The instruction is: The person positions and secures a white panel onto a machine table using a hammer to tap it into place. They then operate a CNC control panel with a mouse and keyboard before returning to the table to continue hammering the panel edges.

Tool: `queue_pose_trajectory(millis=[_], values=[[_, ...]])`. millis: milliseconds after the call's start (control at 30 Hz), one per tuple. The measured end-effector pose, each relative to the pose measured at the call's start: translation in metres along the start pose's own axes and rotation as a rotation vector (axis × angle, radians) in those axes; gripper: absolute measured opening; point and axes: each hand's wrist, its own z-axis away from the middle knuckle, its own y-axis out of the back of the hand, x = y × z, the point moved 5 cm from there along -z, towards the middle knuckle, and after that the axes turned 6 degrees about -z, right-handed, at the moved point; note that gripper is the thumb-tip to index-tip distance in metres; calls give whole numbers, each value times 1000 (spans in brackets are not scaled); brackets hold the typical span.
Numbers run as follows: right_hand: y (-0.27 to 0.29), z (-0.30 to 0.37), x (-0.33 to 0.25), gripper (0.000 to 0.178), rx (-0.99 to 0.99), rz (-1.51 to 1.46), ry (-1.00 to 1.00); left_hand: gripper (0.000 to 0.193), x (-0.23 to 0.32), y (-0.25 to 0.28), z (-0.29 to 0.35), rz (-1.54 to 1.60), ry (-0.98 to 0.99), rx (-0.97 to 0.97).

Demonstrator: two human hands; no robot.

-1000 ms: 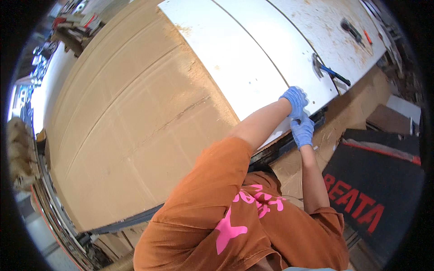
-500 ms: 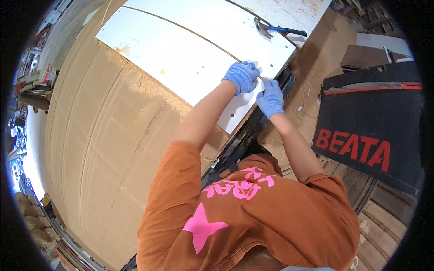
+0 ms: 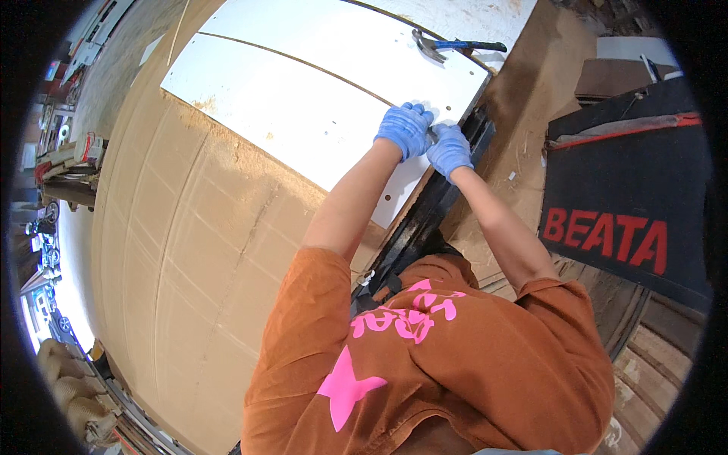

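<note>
My left hand (image 3: 406, 130), in a blue knitted glove, rests at the near end of a white panel (image 3: 265, 87), beside the dark seam that runs along it. Its fingers are curled down, and what is under them is hidden. Right beside it, over the panel's end edge, is my right hand (image 3: 450, 149) in a matching glove with its fingers closed. A small dark piece (image 3: 433, 135) shows between the two hands; its kind is too small to tell. Farther off, a claw hammer (image 3: 459, 46) with a blue and black handle lies on the neighbouring white panel (image 3: 371, 45).
A black metal rail (image 3: 425, 208) runs along the panels' end, close to my body. Sawdust (image 3: 243, 155) lies along the left panel's edge on the large brown sheet (image 3: 205, 250). To the right stands a black board (image 3: 622, 182) with red lettering. Another white panel (image 3: 485, 19) lies beyond the hammer.
My hands have come slightly closer together at the seam's end. The whole view has shifted a little; the hammer and panels keep their places relative to each other.
</note>
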Motion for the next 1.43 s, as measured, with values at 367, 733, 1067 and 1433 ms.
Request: queue_pose_trajectory(millis=[367,733,1067,1433], values=[[1,8,-1,46,-62,-73,132,43,-12,-6,53,54,69,97],[-7,18,22,44,90,-387,197,71,36,-9,227,147,507,132],[-28,45,33,41,147,-1184,-446,45,45,-12,232,156,360,557],[-38,29,54,45,-6,-1401,-482,74,47,-2,220,72,332,394]])
